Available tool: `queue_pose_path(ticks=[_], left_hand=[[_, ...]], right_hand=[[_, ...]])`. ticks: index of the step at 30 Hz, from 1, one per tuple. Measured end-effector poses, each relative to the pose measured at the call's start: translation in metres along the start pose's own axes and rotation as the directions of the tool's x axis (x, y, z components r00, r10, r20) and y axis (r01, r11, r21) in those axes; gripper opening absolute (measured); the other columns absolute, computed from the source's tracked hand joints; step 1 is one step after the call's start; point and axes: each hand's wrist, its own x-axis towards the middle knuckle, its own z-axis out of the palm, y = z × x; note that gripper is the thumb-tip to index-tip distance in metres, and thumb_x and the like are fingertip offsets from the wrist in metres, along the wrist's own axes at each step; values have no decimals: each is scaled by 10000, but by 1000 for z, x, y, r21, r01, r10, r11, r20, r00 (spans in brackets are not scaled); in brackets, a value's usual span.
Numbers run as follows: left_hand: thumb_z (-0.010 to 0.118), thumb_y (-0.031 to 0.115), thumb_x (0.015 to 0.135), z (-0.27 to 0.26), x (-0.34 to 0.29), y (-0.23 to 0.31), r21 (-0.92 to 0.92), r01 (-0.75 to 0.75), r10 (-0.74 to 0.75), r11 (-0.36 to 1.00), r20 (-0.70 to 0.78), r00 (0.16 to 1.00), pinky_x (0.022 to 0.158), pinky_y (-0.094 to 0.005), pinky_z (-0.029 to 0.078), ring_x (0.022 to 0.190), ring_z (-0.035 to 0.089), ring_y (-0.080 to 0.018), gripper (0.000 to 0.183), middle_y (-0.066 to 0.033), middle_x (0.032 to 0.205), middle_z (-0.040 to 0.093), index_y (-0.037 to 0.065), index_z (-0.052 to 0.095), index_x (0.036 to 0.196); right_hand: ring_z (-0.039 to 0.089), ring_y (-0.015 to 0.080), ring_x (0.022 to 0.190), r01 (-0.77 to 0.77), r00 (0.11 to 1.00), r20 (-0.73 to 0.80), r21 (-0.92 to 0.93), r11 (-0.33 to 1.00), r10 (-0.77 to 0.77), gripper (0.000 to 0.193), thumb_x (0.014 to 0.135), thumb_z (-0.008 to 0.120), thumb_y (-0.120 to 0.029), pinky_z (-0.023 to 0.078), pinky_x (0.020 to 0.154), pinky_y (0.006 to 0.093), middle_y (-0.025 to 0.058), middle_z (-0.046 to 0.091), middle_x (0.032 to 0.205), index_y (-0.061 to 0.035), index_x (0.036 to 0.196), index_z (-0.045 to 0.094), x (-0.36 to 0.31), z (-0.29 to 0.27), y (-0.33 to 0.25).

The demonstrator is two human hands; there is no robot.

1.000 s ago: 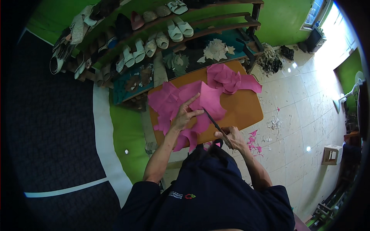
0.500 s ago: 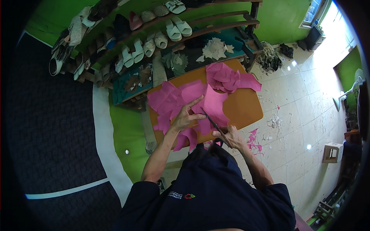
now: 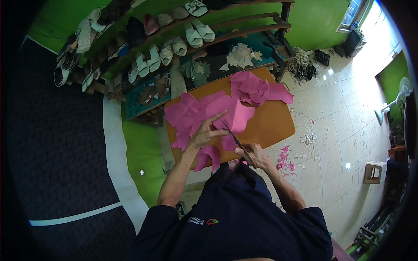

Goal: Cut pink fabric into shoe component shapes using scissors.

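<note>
The right hand (image 3: 256, 156) has its fingers closed around the scissors (image 3: 237, 142), blades at the pink sheet (image 3: 242, 116) over the bench (image 3: 274, 122). The left hand (image 3: 205, 132) spreads thumb and index finger at the sheet; its grip cannot be determined.

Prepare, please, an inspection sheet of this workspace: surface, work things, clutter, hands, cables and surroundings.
Surface: orange-brown table, partly covered.
Job's things: overlapping pink pieces on the table; dark scissors angled toward the left hand.
Clutter: pink scraps and pale shreds on the tiled floor; tangled heap near the wall.
Hands: left hand over the pink pieces, grip unclear; right hand holds the scissors.
Cables: nothing seen.
Surroundings: shoe rack beyond the table; fan and stool at right.
</note>
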Motion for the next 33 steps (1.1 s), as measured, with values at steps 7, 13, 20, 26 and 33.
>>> queue_pose_path(ticks=[7, 13, 20, 26, 33], left_hand=[[743, -28, 804, 2, -1, -2, -3, 18, -18, 1000, -33, 999, 970, -300, 512, 1104, 614, -128, 751, -80, 1341, 600, 71, 451, 1488], [711, -86, 816, -9, 3, -1, -138, 35, -41, 990, -40, 998, 856, -263, 564, 943, 668, -105, 730, -41, 1159, 679, 90, 462, 1480], [759, -17, 815, 6, -6, -2, -95, 66, -68, 993, -21, 997, 798, -278, 578, 883, 657, -93, 738, -33, 1115, 675, 118, 471, 1481], [738, -24, 829, -15, -4, -14, -243, 120, -148, 963, -99, 984, 847, -262, 562, 873, 659, -84, 682, -22, 1056, 708, 92, 497, 1457], [724, -44, 827, 1, -2, -10, -145, 41, -56, 989, -100, 993, 871, -239, 539, 906, 664, -69, 601, -20, 1067, 723, 52, 557, 1396]], right_hand=[[644, 185, 698, -68, 996, 53, -65, 996, 71, 738, 816, 657, -677, 493, 642, 357, 111, 674, 713, 48, 943, 712, 1, -2, 5], [636, 185, 656, -65, 998, 25, -9, 998, 65, 717, 812, 653, -672, 488, 603, 356, 107, 673, 697, 39, 884, 721, -2, -4, 6], [645, 179, 634, -82, 996, 45, 63, 995, 79, 729, 834, 637, -669, 495, 572, 345, 101, 634, 698, 51, 934, 689, 6, 2, 3], [656, 187, 640, -121, 992, 45, -1, 993, 121, 783, 846, 607, -685, 502, 568, 342, 123, 659, 728, 83, 977, 686, 6, 0, 14], [659, 187, 668, -36, 999, 0, 51, 998, 36, 786, 849, 581, -699, 496, 570, 340, 135, 682, 741, 62, 1004, 704, 8, 4, 10]])
